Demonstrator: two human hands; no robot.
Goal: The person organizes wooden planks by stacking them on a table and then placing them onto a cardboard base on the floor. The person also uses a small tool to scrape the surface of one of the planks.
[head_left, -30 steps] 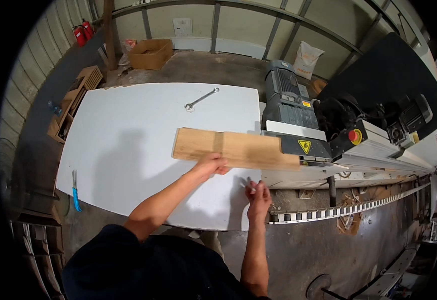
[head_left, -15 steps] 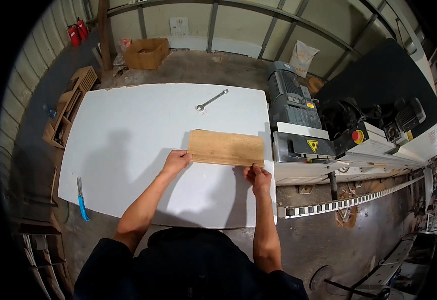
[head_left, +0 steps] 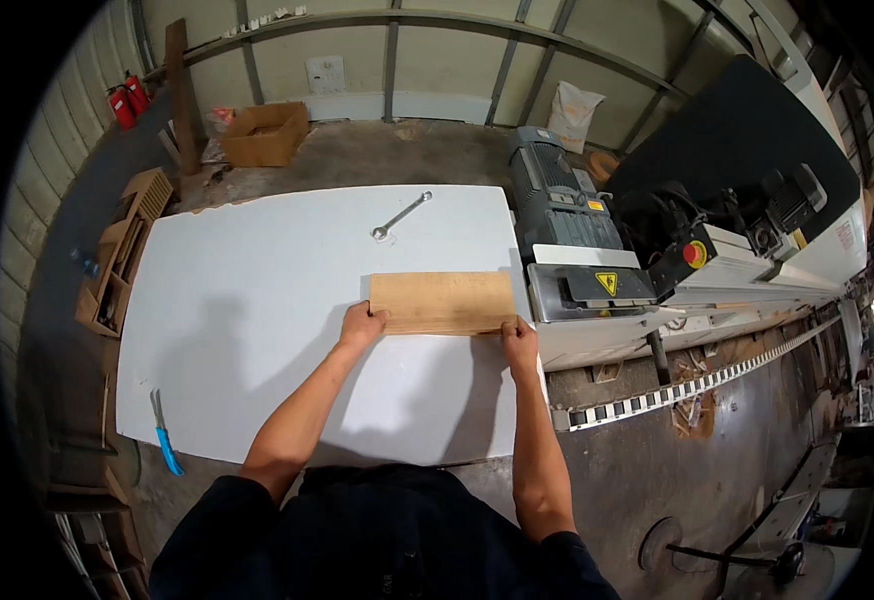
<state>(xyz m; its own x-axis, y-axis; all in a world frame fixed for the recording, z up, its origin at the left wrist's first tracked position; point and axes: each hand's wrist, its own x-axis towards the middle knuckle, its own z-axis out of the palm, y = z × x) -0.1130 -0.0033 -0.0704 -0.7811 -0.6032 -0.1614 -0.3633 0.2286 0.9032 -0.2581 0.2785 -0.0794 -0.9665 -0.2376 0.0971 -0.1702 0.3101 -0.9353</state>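
Note:
A light brown, wood-grained board [head_left: 443, 303], perhaps several thin ones stacked, lies over the white tabletop [head_left: 257, 275] with its long side across me. My left hand [head_left: 363, 326] is closed on its near left corner, thumb on the upper face. At the near right corner my right hand [head_left: 520, 346] grips it too, fingers curled in. The fingers beneath the board are hidden. Beyond the board, a combination wrench [head_left: 403, 215] rests on the table. A blue-handled tool [head_left: 167, 440] with a slender metal end lies at the table's near left edge.
A grey motor [head_left: 562, 190] and a machine with a red stop button [head_left: 695, 254] adjoin the table's right side. A toothed white rail [head_left: 697, 388] runs off to the right. Behind stand a cardboard box [head_left: 265, 135] and a white sack [head_left: 574, 112]; a wooden crate [head_left: 122, 250] is at left.
The board has turned slightly, so its long edges now run more nearly level across the view. My right hand has closed more firmly round its near right corner. The whole view has shifted a little.

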